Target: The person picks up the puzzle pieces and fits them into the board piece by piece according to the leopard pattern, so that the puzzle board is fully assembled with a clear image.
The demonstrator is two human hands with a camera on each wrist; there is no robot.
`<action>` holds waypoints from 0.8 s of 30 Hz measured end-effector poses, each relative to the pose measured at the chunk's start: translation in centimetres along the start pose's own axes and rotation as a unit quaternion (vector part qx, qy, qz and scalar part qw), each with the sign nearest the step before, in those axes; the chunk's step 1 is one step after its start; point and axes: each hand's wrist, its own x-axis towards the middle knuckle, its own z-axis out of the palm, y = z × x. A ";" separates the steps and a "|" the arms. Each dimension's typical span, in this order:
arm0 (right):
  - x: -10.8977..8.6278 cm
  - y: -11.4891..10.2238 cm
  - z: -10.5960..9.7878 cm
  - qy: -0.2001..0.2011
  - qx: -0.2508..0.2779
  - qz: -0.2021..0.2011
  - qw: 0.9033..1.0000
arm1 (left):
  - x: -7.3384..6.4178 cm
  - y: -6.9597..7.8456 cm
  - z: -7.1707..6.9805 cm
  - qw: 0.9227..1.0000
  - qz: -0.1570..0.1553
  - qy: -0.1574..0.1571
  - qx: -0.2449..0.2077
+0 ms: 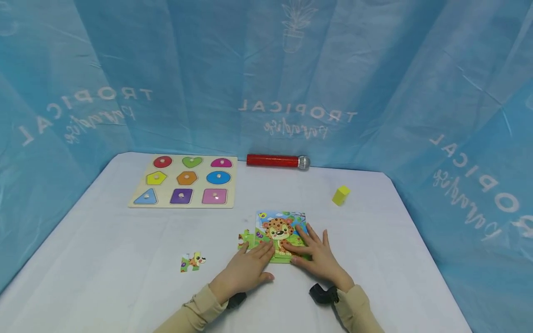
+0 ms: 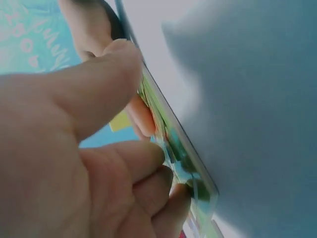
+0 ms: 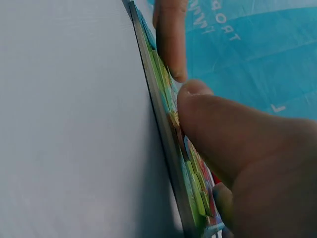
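A pale blue plastic curtain (image 1: 374,69) printed "TROPICAL paradise" in white surrounds the white-covered table (image 1: 104,277). At the far left lies a wooden shape-sorter board with nine coloured pegged shapes (image 1: 184,181), behind the centre a red glittery toy microphone (image 1: 276,161), to the right a small yellow block (image 1: 341,195). The leopard jigsaw puzzle (image 1: 280,231) lies at the centre; the left hand (image 1: 245,270) and right hand (image 1: 318,256) press flat, straight fingers on it. A loose puzzle piece (image 1: 192,261) lies well left.

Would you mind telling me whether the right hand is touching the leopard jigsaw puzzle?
Touching. In the right wrist view, the right hand's fingertips press flat onto the leopard jigsaw puzzle; the head view agrees.
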 end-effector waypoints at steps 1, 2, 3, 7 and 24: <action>0.0 -0.1 0.0 -0.001 -0.001 0.001 1.000 | -0.1 0.0 -0.1 1.000 0.000 -0.002 -0.003; 0.1 -0.2 0.0 -0.002 -0.001 0.003 1.000 | -0.1 0.0 -0.3 1.000 0.001 -0.003 -0.005; 0.1 -0.3 0.0 -0.003 0.000 0.006 1.000 | -0.1 0.0 -0.4 1.000 0.002 -0.002 -0.004; 0.2 -0.7 -0.2 -0.007 0.003 0.014 1.000 | -0.1 0.3 -0.7 1.000 -0.004 -0.001 0.019; 0.2 -1.0 0.2 0.012 0.026 0.023 0.999 | 0.7 -2.7 -0.5 0.997 -0.011 0.033 -0.069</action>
